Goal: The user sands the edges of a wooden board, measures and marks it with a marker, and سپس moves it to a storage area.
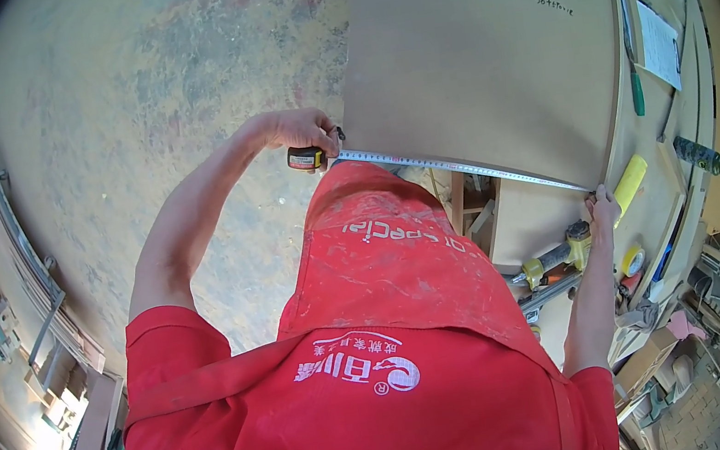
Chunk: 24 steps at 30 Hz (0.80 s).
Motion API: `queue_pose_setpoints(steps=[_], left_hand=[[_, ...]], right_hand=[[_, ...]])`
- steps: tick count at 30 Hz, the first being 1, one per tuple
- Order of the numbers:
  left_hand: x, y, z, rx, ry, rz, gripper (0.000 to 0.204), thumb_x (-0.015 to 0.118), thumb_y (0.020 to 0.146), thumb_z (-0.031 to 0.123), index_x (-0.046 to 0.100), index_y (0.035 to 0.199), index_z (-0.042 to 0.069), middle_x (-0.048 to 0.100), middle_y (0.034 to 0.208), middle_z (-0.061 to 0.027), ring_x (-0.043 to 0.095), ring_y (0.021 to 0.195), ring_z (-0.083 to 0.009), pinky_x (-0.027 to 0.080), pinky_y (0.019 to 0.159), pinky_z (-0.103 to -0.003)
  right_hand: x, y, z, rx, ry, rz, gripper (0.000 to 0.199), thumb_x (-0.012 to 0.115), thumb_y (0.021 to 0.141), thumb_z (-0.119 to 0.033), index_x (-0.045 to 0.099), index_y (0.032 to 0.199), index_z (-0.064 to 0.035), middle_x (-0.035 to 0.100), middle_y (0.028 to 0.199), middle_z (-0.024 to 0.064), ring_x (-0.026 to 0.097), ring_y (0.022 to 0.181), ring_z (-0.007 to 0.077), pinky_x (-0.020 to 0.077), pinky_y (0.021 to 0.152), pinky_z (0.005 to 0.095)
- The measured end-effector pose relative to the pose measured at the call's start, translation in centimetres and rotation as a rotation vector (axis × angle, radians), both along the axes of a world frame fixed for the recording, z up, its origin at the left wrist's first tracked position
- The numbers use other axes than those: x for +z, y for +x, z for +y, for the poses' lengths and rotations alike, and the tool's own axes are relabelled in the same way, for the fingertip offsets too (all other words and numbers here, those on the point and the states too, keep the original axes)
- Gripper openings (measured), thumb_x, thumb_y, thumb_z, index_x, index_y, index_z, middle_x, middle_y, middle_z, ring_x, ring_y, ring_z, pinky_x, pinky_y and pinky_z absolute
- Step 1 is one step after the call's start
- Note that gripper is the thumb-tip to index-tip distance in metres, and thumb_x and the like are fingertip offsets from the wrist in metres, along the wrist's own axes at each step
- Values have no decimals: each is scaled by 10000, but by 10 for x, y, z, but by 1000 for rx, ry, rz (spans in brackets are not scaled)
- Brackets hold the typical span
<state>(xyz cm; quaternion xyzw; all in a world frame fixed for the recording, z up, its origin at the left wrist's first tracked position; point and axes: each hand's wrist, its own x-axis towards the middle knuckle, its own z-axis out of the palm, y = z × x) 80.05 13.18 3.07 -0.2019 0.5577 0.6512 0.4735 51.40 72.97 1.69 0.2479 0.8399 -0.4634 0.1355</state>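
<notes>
My left hand (301, 131) is closed on a black and yellow tape measure (305, 158) at the near left corner of a large brown board (483, 48). From its case the white blade (463, 168) runs out to the right, along the board's near edge. Farther right, my right hand (602, 209) pinches the free end of the blade by the board's near right corner. The blade looks taut and slants slightly toward me. Handwritten marks stand on the far part of the board. Just below my right hand lies a yellow and dark nail gun (561, 258).
Beside the right forearm are a yellow cylinder (630, 187) and a roll of tape (633, 261). A green-handled tool (637, 93) and a paper sheet (659, 45) lie right of the board. Stacked strips (28, 261) stand at far left. A stained, worn surface (163, 87) spreads leftward.
</notes>
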Motion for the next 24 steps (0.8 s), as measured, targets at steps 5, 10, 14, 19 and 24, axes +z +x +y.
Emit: queue_pose_setpoints(steps=[5,10,14,19,24], left_hand=[[2,3,1,44,-6,1,97,692,828,114,655,815,25,696,760,-79,688,681,-162,556,619,-300],[-13,4,0,77,17,50,90,708,816,102,667,828,23,689,755,-68,673,676,-141,540,605,-291],[-3,4,1,10,-142,174,88,715,827,106,695,843,23,686,759,-40,652,673,-106,520,600,-261],[16,32,36,249,177,138,111,713,857,108,697,878,0,694,786,-42,644,712,-101,518,641,-251],[18,28,90,364,120,248,141,675,889,131,688,875,-9,699,777,-38,640,688,-106,513,647,-255]], right_hand=[[-4,-2,2,-13,20,0,263,612,968,-219,639,1116,-4,635,800,23,604,627,90,536,560,211],[-4,-6,3,2,-7,11,212,619,960,-198,634,1049,-6,609,765,19,588,618,104,513,547,223],[4,0,-7,-39,-51,66,180,626,949,-183,609,977,-6,576,761,30,560,617,127,491,544,244],[32,34,-36,-442,-357,349,254,556,987,-234,582,1036,13,579,866,70,600,763,171,556,684,290],[34,93,-118,-47,-120,468,307,557,991,-269,614,997,32,631,819,76,621,712,143,529,648,262]])
